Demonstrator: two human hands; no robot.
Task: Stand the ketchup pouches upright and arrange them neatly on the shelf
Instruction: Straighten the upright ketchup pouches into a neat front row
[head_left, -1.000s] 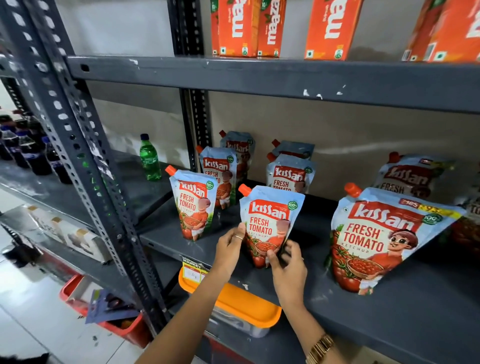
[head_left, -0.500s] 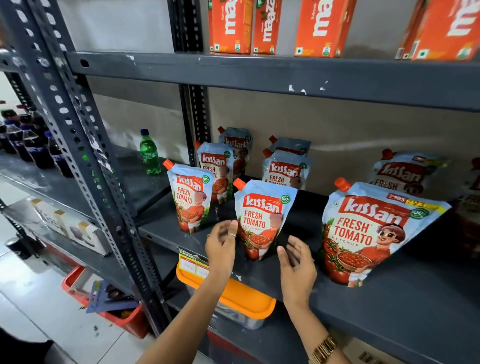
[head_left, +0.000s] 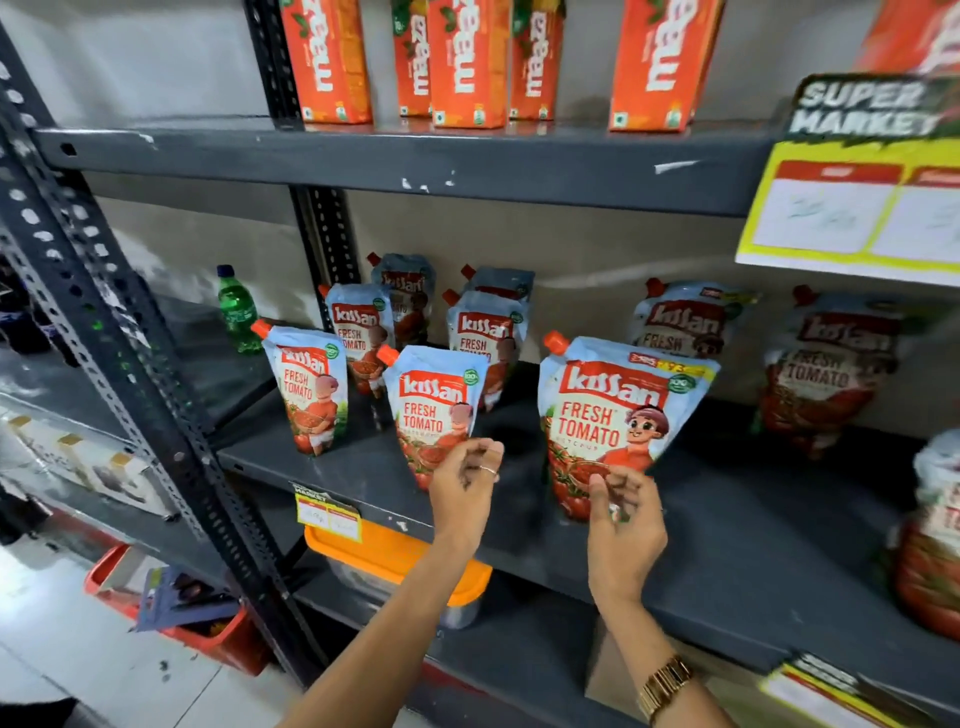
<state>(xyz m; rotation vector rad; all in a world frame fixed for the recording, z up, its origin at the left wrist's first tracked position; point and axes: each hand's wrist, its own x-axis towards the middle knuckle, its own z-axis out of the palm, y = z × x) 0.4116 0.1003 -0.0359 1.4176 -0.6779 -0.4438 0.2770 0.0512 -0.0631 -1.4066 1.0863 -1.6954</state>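
Several Kissan ketchup pouches stand on the dark grey shelf (head_left: 753, 545). One small pouch (head_left: 309, 389) is upright at the front left, with a second small pouch (head_left: 434, 410) to its right and more small pouches (head_left: 485, 338) behind. A large pouch (head_left: 618, 415) leans at the front middle, and other large pouches (head_left: 831, 364) slump further right. My left hand (head_left: 467, 483) hovers with loosely curled fingers just in front of the second small pouch's base, holding nothing. My right hand (head_left: 623, 525) is in front of the large pouch's lower edge, fingers half curled.
A green bottle (head_left: 237, 309) stands on the neighbouring shelf to the left. Orange juice cartons (head_left: 327, 57) fill the shelf above. A yellow price sign (head_left: 857, 208) hangs at the upper right. An orange-lidded container (head_left: 395, 561) sits on the shelf below, and a red crate (head_left: 156, 597) on the floor.
Both hands let go of the second small pouch, which stays upright. My right hand moved right to the large pouch's base. My view shifted right and upward.
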